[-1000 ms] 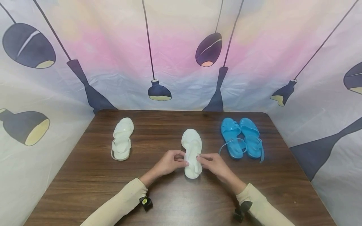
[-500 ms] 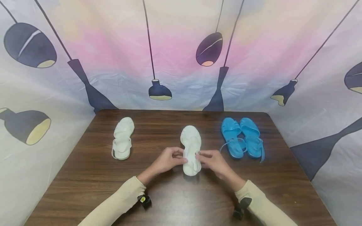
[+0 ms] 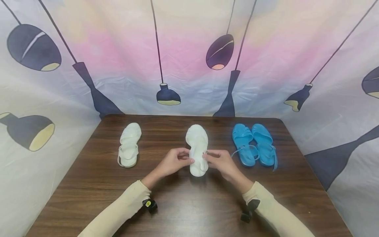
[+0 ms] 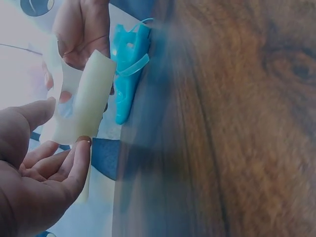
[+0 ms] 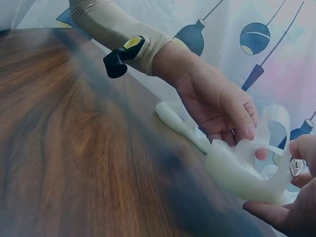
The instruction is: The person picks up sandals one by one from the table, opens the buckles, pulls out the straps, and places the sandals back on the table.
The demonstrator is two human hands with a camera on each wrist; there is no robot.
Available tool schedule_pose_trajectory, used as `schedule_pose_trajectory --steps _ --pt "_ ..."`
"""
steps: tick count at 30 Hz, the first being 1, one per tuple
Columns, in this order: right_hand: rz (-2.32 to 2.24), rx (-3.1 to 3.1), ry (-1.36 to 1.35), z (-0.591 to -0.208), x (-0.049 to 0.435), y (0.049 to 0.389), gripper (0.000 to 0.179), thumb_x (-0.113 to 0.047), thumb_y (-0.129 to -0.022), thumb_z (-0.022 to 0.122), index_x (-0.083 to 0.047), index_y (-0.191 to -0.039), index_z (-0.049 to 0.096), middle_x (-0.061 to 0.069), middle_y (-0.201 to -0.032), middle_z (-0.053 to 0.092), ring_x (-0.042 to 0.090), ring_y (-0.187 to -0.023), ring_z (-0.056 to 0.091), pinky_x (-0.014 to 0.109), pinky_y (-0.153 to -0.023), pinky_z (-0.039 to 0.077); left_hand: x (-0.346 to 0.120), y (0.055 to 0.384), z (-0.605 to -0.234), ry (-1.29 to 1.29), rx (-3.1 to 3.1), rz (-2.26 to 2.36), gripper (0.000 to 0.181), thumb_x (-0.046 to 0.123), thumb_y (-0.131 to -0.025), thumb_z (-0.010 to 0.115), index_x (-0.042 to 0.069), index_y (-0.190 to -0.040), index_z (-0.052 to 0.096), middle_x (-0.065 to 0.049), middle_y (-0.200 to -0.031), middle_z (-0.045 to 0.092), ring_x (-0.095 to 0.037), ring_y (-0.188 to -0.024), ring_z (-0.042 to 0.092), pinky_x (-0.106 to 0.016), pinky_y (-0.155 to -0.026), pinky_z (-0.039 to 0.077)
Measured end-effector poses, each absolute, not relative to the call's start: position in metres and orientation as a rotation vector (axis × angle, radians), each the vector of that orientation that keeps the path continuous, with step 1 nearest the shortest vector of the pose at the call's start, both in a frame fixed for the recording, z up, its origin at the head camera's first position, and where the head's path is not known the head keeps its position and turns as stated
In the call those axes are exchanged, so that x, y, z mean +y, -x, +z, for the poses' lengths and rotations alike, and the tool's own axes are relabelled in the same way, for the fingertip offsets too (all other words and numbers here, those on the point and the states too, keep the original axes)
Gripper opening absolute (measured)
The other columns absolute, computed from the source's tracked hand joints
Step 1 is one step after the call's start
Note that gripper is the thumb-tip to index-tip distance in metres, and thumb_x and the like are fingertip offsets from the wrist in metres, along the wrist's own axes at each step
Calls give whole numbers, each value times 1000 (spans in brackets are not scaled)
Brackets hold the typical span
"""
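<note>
A white sandal (image 3: pixel 197 143), toe pointing away from me, is held over the middle of the table. My left hand (image 3: pixel 175 162) grips its left side between thumb and fingers. On the opposite side, my right hand (image 3: pixel 220 162) pinches the sandal near the strap; a small metal buckle (image 5: pixel 296 167) shows by its fingers in the right wrist view. The left wrist view has the heel end of the sole (image 4: pixel 94 96) toward the camera. Another white sandal (image 3: pixel 129 144) lies on the left of the table, its strap around the heel.
A pair of blue sandals (image 3: pixel 243 144) lies side by side at the back right, straps loose. The dark wooden table (image 3: pixel 189 210) ends at a patterned cloth backdrop (image 3: pixel 189 59). Small black devices (image 3: pixel 150 204) are strapped to both sleeves.
Both hands have carried the white sandal away from me toward the table's far edge, and slightly left. The other white sandal and the blue pair stay where they were.
</note>
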State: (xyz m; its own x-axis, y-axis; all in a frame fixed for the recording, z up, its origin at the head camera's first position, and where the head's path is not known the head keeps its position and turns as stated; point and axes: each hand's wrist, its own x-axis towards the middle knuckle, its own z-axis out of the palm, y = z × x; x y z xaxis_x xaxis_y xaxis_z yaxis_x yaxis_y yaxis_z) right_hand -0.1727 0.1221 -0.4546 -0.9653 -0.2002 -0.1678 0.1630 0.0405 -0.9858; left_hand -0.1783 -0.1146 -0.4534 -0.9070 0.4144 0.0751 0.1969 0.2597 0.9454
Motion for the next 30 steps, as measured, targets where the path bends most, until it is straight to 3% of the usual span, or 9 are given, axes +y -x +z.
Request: schedule_pose_trajectory --steps 30 --pt "-2195 1892 120 -440 41 220 34 -1 -90 74 15 -119 67 28 -119 68 26 -95 74 38 -83 61 -187 202 -428 -381 2543 1609 39 24 -96 74 4 -129 66 -16 -125 70 -31 -114 69 -42 -92 58"
